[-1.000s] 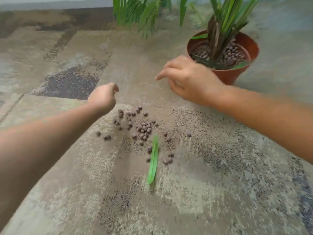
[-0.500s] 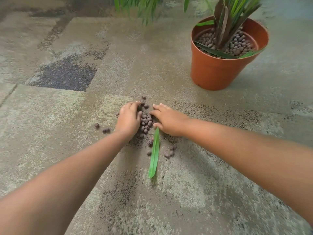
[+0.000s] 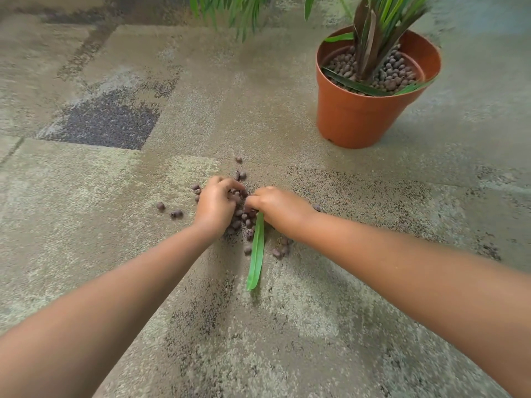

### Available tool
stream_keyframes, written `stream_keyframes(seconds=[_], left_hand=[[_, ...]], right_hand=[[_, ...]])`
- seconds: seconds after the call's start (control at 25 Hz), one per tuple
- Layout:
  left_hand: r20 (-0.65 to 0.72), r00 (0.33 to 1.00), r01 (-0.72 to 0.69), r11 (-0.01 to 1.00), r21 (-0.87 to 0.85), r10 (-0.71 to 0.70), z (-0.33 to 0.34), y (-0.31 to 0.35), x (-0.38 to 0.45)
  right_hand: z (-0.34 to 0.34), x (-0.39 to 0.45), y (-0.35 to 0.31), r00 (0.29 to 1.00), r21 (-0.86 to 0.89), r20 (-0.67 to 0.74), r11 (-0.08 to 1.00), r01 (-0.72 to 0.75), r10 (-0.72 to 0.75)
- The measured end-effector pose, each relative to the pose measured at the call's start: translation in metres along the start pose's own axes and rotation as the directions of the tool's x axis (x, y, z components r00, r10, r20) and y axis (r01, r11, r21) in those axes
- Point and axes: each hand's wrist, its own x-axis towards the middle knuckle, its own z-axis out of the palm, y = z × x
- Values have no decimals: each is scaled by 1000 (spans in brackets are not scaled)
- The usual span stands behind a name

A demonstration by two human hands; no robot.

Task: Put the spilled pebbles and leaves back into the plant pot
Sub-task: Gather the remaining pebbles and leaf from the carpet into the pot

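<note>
Several brown pebbles lie spilled on the carpet in the middle of the view. A long green leaf lies just below them, its top end under my right hand. My left hand is curled over the left side of the pile, fingers closing on pebbles. My right hand is curled over the right side, fingertips among the pebbles. Both hands nearly touch. The terracotta plant pot stands at the upper right, with pebbles, green leaves and a plant inside.
Stray pebbles lie to the left of my left hand, and a few more under my right forearm. Fronds of another plant hang at the top. The floor is patterned carpet with a dark patch.
Both hands came down from mid-air onto the pebble pile and have curled their fingers tighter around the pebbles. The view has moved closer to the pot.
</note>
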Motion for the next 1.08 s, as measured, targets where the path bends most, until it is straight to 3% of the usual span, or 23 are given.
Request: stream_keyframes(seconds=[0.08, 0.16, 0.24, 0.4, 0.48, 0.56, 0.88, 1.08], left_hand=[[36, 988, 152, 983, -103, -149, -7, 6, -1], [126, 931, 365, 855, -369, -343, -16, 10, -2], [169, 897, 436, 763, -476, -408, -22, 8, -3], [73, 976, 212, 967, -138, -204, -22, 0, -18], [101, 993, 58, 997, 45, -62, -14, -5, -36], [101, 995, -22, 994, 103, 12, -6, -10, -49], [62, 998, -4, 985, 170, -7, -13, -23, -53], [168, 986, -25, 975, 221, -12, -13, -26, -66]], right_hand=[[-3, -4, -3, 1000, 99, -8, 995, -24, 25], [-6, -7, 0, 998, 153, -29, 987, -49, 54], [-10, -10, 14, 995, 126, -11, 987, -96, 98], [-7, -32, 44, 983, 52, 107, 986, -158, 152], [7, -46, 42, 974, 60, 159, 983, -173, 161], [21, -55, 32, 972, 100, 150, 975, -197, 181], [36, -63, -3, 990, 31, 115, 996, -84, 80], [28, -84, 9, 1000, -13, 8, 1000, 13, -13]])
